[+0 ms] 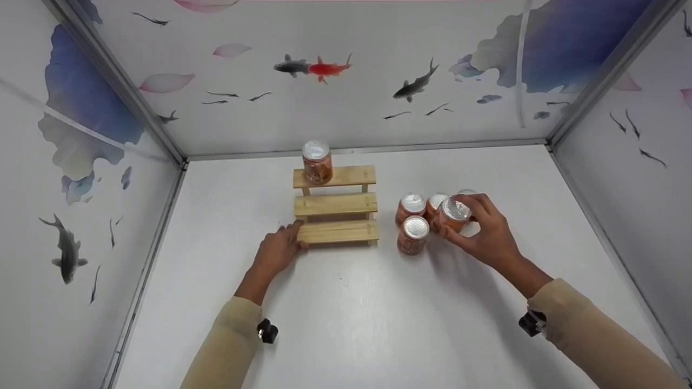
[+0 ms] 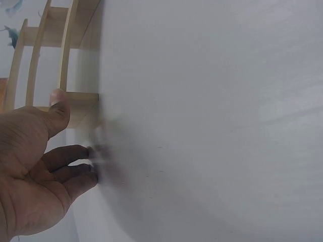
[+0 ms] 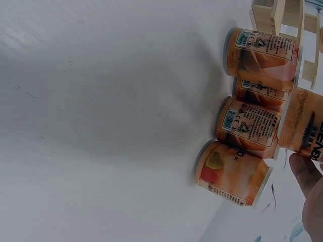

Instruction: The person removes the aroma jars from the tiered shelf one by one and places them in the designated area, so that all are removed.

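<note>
A can with an orange label and silver lid (image 1: pixel 455 209) is in my right hand (image 1: pixel 491 232), gripped between thumb and fingers. It is held above a group of similar cans (image 1: pixel 412 237) on the table; the right wrist view shows this held can (image 3: pixel 303 123) higher than the standing cans (image 3: pixel 247 123). My left hand (image 1: pixel 278 250) holds the left end of the lowest step of a three-step wooden rack (image 1: pixel 338 232). In the left wrist view its thumb (image 2: pixel 59 108) presses the step's end, with other fingers curved near the tabletop. One can (image 1: pixel 317 162) stands on the rack's top step, at the left.
White panels printed with fish and petals enclose the white table (image 1: pixel 346 313) at the back (image 1: pixel 346 108) and both sides. The standing cans are clustered close together, just right of the rack. A small black device (image 1: pixel 267 330) is strapped at each wrist.
</note>
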Tool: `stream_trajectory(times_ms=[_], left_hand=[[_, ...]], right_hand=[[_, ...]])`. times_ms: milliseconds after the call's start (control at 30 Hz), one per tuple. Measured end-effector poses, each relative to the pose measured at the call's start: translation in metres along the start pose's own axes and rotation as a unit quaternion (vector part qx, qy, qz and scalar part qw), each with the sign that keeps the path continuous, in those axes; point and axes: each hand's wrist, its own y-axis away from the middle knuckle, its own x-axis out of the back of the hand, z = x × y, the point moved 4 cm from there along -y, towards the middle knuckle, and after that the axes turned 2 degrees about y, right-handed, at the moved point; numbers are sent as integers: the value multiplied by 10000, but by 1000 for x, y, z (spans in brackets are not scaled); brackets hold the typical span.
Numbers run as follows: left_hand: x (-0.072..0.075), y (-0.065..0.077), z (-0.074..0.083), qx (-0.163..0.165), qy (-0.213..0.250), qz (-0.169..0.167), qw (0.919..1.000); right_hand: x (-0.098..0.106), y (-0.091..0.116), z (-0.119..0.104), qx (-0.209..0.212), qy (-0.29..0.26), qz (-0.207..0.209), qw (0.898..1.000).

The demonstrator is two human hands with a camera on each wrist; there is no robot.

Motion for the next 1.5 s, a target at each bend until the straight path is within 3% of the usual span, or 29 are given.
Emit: stream_trajectory(times_ms=[167,433,767,1500], left_hand=[[1,-1,1,-80,-44,55,9999],[0,-2,-2,143,114,-108,9998],[1,-4,-1,25,73,-13,10000],[0,1,0,13,144,-15,9999]], right_hand=[[-4,6,4,14,55,-108,9999],[-15,12,11,-204,49,-453,9988],[-30,19,17,-131,-114,-744,9971],[-43,28,24,-418,-386,-1066,9927]])
